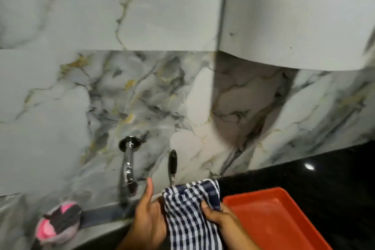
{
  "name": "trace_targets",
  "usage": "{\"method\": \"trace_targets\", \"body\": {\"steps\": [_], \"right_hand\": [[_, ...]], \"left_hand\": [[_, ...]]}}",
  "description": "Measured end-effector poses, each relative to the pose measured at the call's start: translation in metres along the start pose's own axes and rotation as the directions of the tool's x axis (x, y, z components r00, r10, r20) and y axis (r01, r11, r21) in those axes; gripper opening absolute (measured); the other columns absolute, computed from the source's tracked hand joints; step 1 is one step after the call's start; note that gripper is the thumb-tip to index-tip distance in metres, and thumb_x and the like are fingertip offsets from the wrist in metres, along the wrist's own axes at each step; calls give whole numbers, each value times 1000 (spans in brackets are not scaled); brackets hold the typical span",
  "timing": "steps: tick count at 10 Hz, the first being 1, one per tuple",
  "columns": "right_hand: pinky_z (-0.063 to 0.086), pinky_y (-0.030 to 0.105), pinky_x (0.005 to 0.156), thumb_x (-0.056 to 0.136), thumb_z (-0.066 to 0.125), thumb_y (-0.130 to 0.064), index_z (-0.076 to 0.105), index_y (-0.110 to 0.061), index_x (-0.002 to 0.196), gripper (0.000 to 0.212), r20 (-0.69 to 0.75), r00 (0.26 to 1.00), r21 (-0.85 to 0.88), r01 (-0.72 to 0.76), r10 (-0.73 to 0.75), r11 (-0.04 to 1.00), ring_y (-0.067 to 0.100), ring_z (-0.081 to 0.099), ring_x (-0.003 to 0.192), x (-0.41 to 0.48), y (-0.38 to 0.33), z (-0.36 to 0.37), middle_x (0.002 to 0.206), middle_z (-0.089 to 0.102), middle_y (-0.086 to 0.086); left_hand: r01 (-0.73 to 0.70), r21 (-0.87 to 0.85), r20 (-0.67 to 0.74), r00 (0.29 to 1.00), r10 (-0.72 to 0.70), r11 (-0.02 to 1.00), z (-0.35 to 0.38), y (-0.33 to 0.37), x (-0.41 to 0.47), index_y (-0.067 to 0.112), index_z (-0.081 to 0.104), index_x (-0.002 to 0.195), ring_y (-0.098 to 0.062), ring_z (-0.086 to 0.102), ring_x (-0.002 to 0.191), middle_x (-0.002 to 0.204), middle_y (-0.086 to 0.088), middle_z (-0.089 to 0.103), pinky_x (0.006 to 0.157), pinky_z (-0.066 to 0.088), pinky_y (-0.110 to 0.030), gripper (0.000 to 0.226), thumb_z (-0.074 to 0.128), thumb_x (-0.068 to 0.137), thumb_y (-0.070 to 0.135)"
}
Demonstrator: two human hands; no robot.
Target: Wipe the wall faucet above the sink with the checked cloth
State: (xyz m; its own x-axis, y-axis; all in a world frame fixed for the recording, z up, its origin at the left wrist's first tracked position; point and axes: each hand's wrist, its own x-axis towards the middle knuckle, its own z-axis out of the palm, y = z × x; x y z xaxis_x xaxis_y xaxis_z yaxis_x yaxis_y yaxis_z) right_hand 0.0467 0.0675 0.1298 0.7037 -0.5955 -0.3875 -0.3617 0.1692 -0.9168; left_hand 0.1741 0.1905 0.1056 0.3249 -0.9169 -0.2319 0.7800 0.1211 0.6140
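while the cloth [190, 209] hangs limp between both hands just right of the faucet [128, 166], it looks soft and light, likely to bunch. the right hand [219, 216] pinches its edge; the left hand [149, 215] backs it, thumb up. wadding it in one palm should suit the slick chrome spout.
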Motion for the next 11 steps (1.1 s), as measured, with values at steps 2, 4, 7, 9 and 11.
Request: {"method": "trace_targets", "body": {"steps": [2, 4, 7, 9, 11], "right_hand": [[62, 29, 70, 83, 59, 3, 74, -3, 103, 25, 87, 987, 387, -156, 132, 909, 27, 74, 93, -23, 64, -99, 100, 77, 18], [54, 49, 93, 77, 62, 10, 73, -1, 102, 30, 21, 944, 256, -324, 329, 911, 38, 71, 98, 16, 98, -202, 105, 75, 23], [57, 54, 88, 76, 75, 2, 70, 5, 99, 24, -258, 862, 163, -406, 436, 899, 39, 73, 88, 111, 173, -266, 96, 76, 25], [55, 35, 83, 71, 80, -28, 65, -15, 102, 36, -510, 835, -355, -423, 207, 834, 28, 69, 92, 127, 208, -263, 100, 75, 8], [48, 42, 93, 75, 62, -63, 51, -18, 114, 61, -675, 737, -554, -533, 30, 639, 31, 57, 113, 103, 205, -250, 120, 62, 8]], "left_hand": [[186, 299, -271, 957, -104, 936, 55, -119, 32, -1, 65, 120, -24, 77, 83, 95, -15, 79, 60, 62, -28, 32, 64, 88, 3], [283, 392, -434, 896, -95, 875, 92, -187, 116, 2, 63, 114, -32, 67, 92, 111, -22, 71, 79, 54, -38, 20, 54, 96, 0], [433, 544, -622, 783, 0, 719, 63, -254, 238, 4, 66, 115, -25, 67, 85, 103, -15, 71, 79, 58, -37, 23, 52, 97, 5], [518, 746, -626, 760, 177, 418, 46, -271, 251, 10, 50, 138, -31, 56, 127, 137, -16, 58, 112, 44, -41, 43, 53, 95, 12], [391, 868, -463, 859, 217, 305, 63, -257, 226, 9, 39, 140, -20, 56, 118, 137, -15, 53, 92, 50, -12, 46, 50, 96, 3]]}}
